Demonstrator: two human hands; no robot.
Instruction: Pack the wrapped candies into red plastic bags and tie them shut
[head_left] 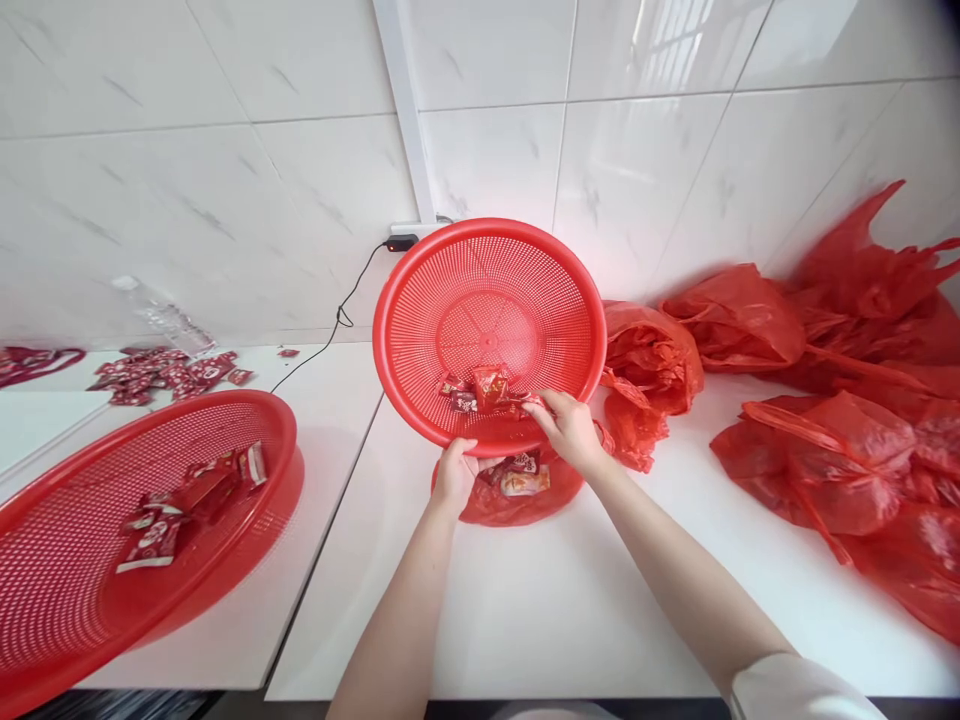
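Note:
A round red plastic colander (487, 237) is tilted up toward me against the wall side, with several small red packets (491, 385) gathered at its lower inside. My left hand (456, 478) grips its lower rim, thumb on top and fingers underneath. Inside the lower right of the bowl, my right hand (568, 428) pinches a small red packet (529, 399), partly covered by the fingers. Below the rim, a red plastic bag (495, 510) lies on the table with a few wrapped packets, among them a whitish-orange one (526, 482).
At left stands a larger red colander (262, 540) with several red packets. Behind it lie a heap of small red packets (154, 375) and a clear plastic bottle (165, 315). Red plastic bags (847, 460) crowd the right side. A black cable (352, 300) runs from a plug at the wall.

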